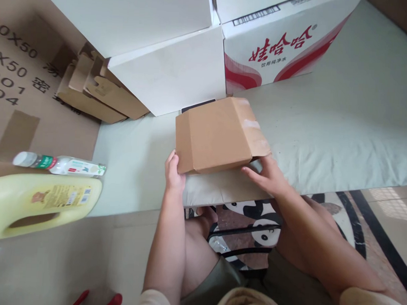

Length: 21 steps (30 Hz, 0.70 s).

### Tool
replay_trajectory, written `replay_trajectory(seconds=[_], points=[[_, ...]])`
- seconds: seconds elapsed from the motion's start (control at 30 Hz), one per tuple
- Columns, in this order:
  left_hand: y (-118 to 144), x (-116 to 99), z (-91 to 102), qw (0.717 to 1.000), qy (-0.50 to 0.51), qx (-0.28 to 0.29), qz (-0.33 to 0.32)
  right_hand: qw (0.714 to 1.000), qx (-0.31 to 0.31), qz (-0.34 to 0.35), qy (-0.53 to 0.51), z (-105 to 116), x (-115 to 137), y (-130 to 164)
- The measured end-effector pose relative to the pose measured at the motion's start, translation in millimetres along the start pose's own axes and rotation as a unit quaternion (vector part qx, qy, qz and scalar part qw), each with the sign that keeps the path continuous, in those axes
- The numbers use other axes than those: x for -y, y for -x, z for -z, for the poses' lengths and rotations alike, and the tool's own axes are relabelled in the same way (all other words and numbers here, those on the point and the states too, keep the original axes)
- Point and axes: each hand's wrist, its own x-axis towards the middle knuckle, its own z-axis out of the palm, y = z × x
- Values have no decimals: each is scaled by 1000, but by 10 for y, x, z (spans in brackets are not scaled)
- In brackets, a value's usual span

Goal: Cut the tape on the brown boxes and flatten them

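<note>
A small brown cardboard box (217, 137) is in front of me at the table's near side, with a flap with whitish tape marks (250, 124) on its right. My left hand (175, 171) is closed around the box's near left corner, its fingers against the side. By the near right corner, my right hand (269, 174) touches the flap's edge; its thumb is stretched out and apart from the fingers, which are partly hidden. A dark flat object (198, 105) shows a little behind the box. The box's underside is hidden.
White cartons (169, 72) and a red-and-white printed carton (275, 52) stand behind. Folded cardboard boxes (105, 92) lean at left beside a large brown carton (10, 94). A clear bottle (63, 164) and a yellow jug (67, 193) lie left. A pale cloth (342, 131) covers the table.
</note>
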Motion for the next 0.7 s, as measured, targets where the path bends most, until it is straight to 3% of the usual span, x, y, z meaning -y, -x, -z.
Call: replay_trajectory(seconds=[0.13,0.23,0.3,0.4,0.5,0.7], points=[[-39,31,25,998,-45,-29,-31,995,-46,-79,-26,-29,74,1],[-53,44,45,996,-76,-37,-8,979,-159,-127,-34,-36,123,19],[-49,54,51,997,-75,-30,18,970,-203,-127,-50,-16,134,36],[-32,68,41,998,-36,-36,46,967,-206,-103,-112,30,118,48],[-39,75,31,998,-20,-51,38,949,-217,-121,-196,39,97,28],[-232,26,104,989,-110,-102,-3,906,-284,-146,-276,-14,148,-16]])
